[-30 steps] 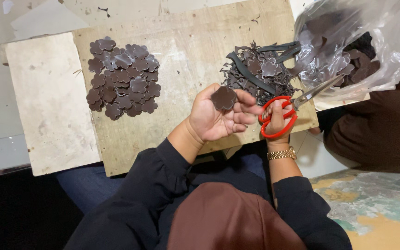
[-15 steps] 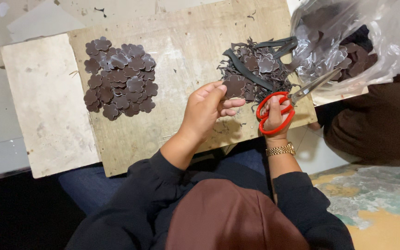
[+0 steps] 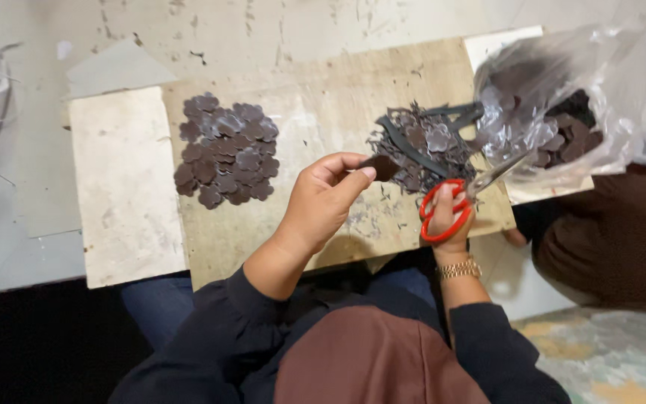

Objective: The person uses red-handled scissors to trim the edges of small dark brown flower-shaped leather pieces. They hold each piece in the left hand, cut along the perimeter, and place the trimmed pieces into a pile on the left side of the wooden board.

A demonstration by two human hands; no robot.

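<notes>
head view, looking down over a wooden board [image 3: 315, 90] laid across the person's lap. left hand [image 3: 323, 206] hovers above the board's middle, thumb and forefinger pressed together on a small dark brown piece [image 3: 383, 166], the pinch at the piece's left edge; the remaining fingers curl loosely beneath. the piece sits at the left fringe of a tangled heap of dark offcuts [image 3: 424, 146], touching or just beside it; cannot tell which. right hand [image 3: 450, 221] is at the board's near right edge, fingers through the red handles of a pair of scissors [image 3: 461, 198], closed around them; the blades point up and right toward a clear plastic bag [image 3: 562, 97], blade tips near the bag's mouth, and they look close to shut, not certain. bag lies on the right end of the board and holds more dark pieces. on the left half of the board, well apart from both hands, a flat pile of flower-shaped dark brown cutouts [image 3: 226, 150]. a gold bracelet [image 3: 460, 268] on the right wrist. dark sleeves on both arms.
</notes>
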